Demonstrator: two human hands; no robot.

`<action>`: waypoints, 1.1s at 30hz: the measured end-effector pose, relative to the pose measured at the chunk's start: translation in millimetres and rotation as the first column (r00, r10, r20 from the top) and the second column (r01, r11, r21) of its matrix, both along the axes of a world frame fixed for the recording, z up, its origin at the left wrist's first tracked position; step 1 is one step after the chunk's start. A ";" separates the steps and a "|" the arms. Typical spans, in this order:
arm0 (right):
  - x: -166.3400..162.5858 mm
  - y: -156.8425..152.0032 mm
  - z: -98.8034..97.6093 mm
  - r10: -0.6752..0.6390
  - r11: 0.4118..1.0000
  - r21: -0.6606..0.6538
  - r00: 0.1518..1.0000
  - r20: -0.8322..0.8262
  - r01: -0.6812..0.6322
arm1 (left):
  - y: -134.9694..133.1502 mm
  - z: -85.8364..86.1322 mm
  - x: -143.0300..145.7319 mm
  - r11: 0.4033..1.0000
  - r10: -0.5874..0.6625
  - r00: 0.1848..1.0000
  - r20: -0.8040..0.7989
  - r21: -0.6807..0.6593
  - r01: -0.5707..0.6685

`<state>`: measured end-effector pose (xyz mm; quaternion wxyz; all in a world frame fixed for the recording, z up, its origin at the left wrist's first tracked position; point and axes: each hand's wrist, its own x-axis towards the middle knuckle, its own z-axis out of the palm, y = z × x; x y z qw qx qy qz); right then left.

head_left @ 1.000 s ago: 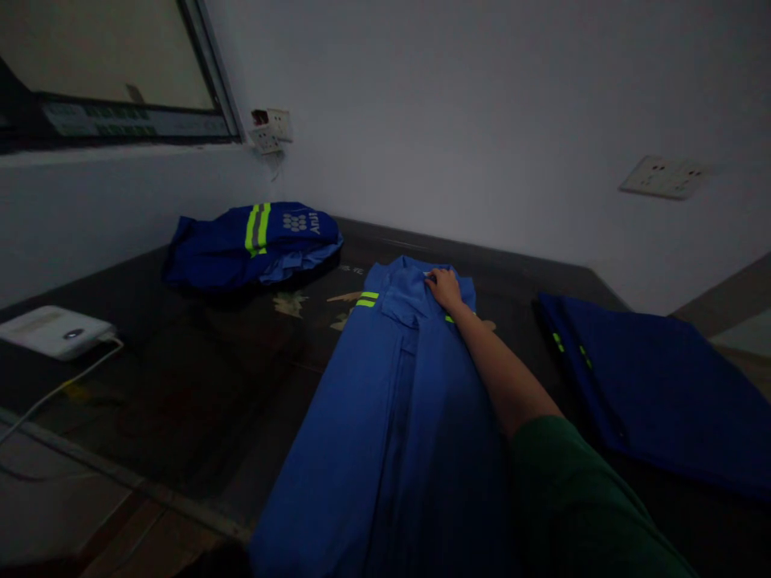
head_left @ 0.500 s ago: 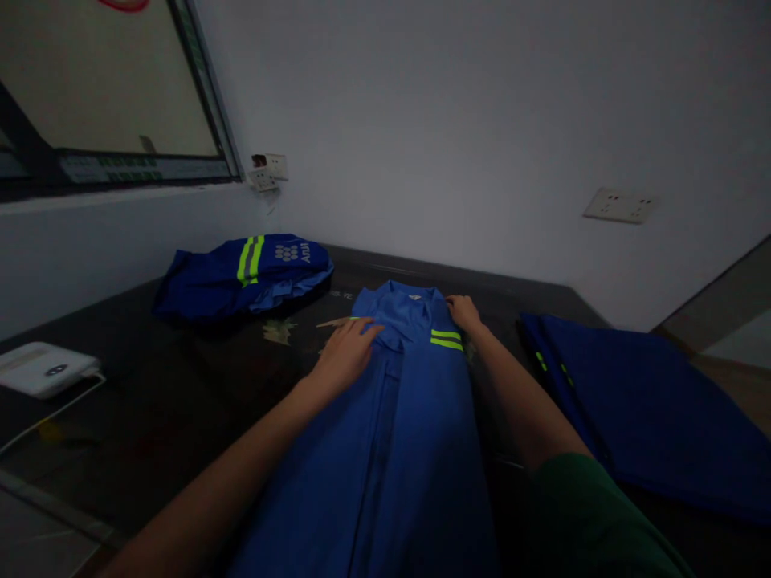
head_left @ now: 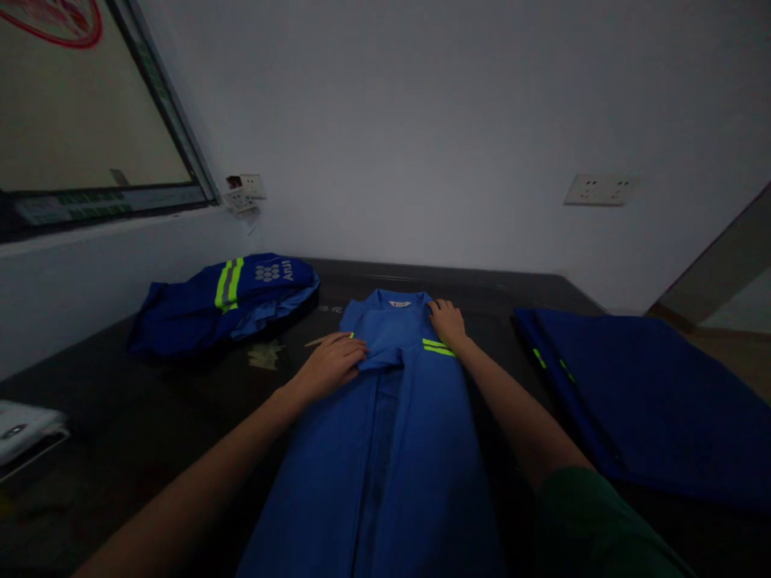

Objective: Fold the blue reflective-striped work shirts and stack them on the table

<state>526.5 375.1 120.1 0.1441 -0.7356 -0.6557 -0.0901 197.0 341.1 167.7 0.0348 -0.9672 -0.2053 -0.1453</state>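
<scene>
A light blue work jacket (head_left: 434, 433) with yellow-green reflective strips lies lengthwise on the dark table, its collar at the far end. A white label shows inside the collar. My left hand (head_left: 334, 363) lies on the jacket's left chest, beside a folded-over flap of cloth (head_left: 382, 360), fingers stretched out and close together. On the right shoulder by the collar rests my right hand (head_left: 446, 323), its fingers laid over the cloth and slightly apart. The undersides of both hands are hidden.
A crumpled dark blue garment (head_left: 241, 293) with a reflective band lies at the back left. Folded dark blue clothing (head_left: 650, 401) is on the right. A white device (head_left: 27, 429) sits at the left edge of the dark table (head_left: 198, 417). Wall sockets (head_left: 599, 190) are behind.
The left hand has come down flatter beside the flap, which now lies lower, exposing more of the collar's inside. The right hand has moved from the shoulder's outer edge onto its top. The view has shifted.
</scene>
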 end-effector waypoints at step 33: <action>-57.5 -98.0 58.7 0.700 0.609 -0.128 0.606 -0.378 -0.783 | 83.0 2.3 45.1 0.803 0.584 0.793 0.174 -0.266 -0.533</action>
